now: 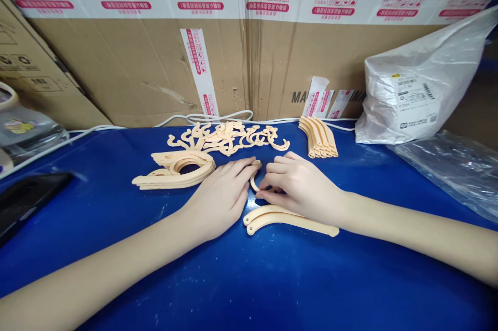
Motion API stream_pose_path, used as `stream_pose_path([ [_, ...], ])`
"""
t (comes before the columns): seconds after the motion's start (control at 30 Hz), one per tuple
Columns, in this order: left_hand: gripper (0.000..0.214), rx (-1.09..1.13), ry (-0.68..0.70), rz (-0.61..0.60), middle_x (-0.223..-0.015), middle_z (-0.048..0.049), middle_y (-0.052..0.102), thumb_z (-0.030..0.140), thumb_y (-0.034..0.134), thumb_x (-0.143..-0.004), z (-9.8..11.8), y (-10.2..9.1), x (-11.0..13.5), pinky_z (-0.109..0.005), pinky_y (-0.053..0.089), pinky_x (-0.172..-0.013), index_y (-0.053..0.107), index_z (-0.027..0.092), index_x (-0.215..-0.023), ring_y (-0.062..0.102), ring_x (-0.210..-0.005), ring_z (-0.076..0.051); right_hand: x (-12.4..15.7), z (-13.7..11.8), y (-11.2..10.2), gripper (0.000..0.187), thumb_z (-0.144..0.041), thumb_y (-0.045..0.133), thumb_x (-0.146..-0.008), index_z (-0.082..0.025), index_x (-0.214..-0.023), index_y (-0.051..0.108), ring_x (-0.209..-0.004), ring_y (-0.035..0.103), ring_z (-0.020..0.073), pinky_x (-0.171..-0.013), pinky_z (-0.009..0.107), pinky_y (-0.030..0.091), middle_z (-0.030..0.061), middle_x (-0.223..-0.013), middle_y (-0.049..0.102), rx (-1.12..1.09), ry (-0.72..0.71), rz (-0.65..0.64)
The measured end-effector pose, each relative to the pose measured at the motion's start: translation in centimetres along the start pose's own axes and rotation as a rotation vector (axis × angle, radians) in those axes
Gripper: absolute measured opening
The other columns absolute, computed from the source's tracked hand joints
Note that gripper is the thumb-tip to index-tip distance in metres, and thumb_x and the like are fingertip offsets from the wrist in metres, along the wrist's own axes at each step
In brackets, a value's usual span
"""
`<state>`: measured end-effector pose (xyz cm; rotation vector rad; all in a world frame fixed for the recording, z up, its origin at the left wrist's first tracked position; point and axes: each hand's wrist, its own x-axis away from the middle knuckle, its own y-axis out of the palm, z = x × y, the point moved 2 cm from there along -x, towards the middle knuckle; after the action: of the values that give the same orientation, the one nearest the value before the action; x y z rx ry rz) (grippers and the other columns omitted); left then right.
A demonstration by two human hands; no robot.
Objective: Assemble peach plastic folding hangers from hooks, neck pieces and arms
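My left hand (221, 196) lies palm down on the blue table (272, 279), fingers together, their tips touching a small peach plastic hook piece (254, 180). My right hand (299, 185) has its fingers curled and pinches the same hook piece from the right. Just below both hands lies a long curved peach plastic arm (288, 218), partly under my right wrist. A loose heap of hook pieces (229, 138) sits behind the hands. A pile of curved arms (177, 169) lies to the left, a neat stack of arms (318, 136) to the right.
Large taped cardboard boxes (249, 40) wall off the back of the table. A white cable (116, 127) runs along their foot. A white plastic bag (412, 92) and clear wrap (455, 165) lie at right. A dark phone (27, 196) and a clear container (23, 128) sit at left.
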<state>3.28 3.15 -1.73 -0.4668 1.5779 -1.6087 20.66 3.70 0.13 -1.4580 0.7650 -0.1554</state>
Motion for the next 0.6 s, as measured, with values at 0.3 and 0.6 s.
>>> stream_pose_path([
  [0.3,0.043,-0.031,0.015,-0.011,-0.140,-0.0082,0.049,0.017,0.031,-0.094,0.0,-0.2,-0.1,-0.046,0.043,-0.102,0.049,0.014,-0.133,0.049,-0.125,-0.024,0.3,0.0,0.1,0.021,-0.029,0.054,-0.092,-0.017,-0.088,0.070,-0.077,0.051,0.0156,-0.074,0.031,0.032,0.0016,-0.081,0.065,-0.062,-0.021,-0.019],
  [0.6,0.039,-0.028,-0.017,0.027,-0.136,-0.0082,0.054,0.031,0.037,-0.097,0.4,-0.4,-0.2,-0.043,0.044,-0.101,0.052,0.015,-0.129,0.052,-0.122,-0.023,0.2,0.5,-0.9,0.028,-0.032,0.047,-0.096,-0.016,-0.089,0.068,-0.078,0.053,0.0171,-0.075,0.033,0.038,0.0044,-0.082,0.063,-0.046,-0.020,-0.007],
])
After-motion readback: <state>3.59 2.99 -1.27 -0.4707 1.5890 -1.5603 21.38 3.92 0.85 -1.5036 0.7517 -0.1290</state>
